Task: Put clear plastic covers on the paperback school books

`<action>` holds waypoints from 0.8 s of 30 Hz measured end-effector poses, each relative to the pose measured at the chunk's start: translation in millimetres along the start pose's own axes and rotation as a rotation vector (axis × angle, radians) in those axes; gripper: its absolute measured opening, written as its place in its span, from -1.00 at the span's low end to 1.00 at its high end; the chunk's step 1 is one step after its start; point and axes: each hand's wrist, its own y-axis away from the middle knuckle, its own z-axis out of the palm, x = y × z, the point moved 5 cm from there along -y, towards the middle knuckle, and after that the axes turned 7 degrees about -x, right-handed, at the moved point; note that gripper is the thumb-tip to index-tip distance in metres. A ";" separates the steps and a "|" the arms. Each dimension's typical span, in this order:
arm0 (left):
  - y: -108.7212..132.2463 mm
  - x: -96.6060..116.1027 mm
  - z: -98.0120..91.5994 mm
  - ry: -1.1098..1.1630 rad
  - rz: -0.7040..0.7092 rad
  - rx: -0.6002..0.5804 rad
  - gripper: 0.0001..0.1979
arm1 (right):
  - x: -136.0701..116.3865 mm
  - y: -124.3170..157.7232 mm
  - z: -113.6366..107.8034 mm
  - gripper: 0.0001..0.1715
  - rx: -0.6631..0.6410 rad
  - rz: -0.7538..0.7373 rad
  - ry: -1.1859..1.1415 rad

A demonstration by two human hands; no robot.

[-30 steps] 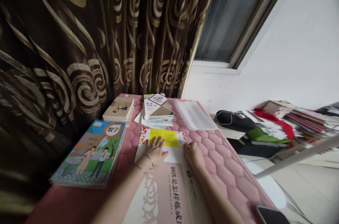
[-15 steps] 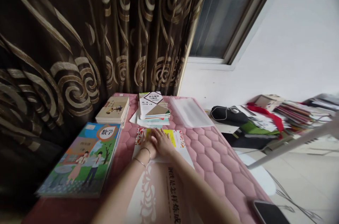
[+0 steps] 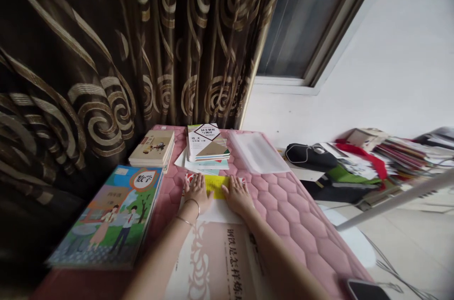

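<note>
Both my hands lie flat, fingers spread, on a white booklet with a yellow panel in the middle of the pink quilted table. My left hand, with bracelets at the wrist, covers its left part. My right hand presses its right part. Nearer to me lies a pink-and-white book with large characters, partly under my forearms.
A colourful maths textbook lies at the left. A beige book, a stack of workbooks and a clear plastic folder sit at the back. A phone lies at the near right edge. Dark patterned curtain behind; cluttered desk to the right.
My hands were close together on the booklet half a second ago; now they are spread apart, left hand further left and right hand further right, both flat.
</note>
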 end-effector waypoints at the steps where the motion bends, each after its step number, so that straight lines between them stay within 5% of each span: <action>1: -0.3 -4.9 0.2 0.002 -0.026 0.004 -0.28 | 5.9 0.6 -1.3 -0.20 -0.004 0.018 0.008; 15: 17.4 -31.8 -22.6 -0.027 -0.231 0.005 -0.22 | 22.2 -3.2 0.8 -0.15 0.022 0.114 0.054; 20: 27.7 -23.2 -18.2 -0.087 -0.269 -0.055 -0.25 | 22.5 -4.8 2.5 -0.13 0.011 0.112 0.078; 24: 56.1 -2.4 -3.8 -0.113 -0.130 -0.098 -0.21 | 21.0 -6.4 -0.7 -0.11 -0.022 0.136 0.107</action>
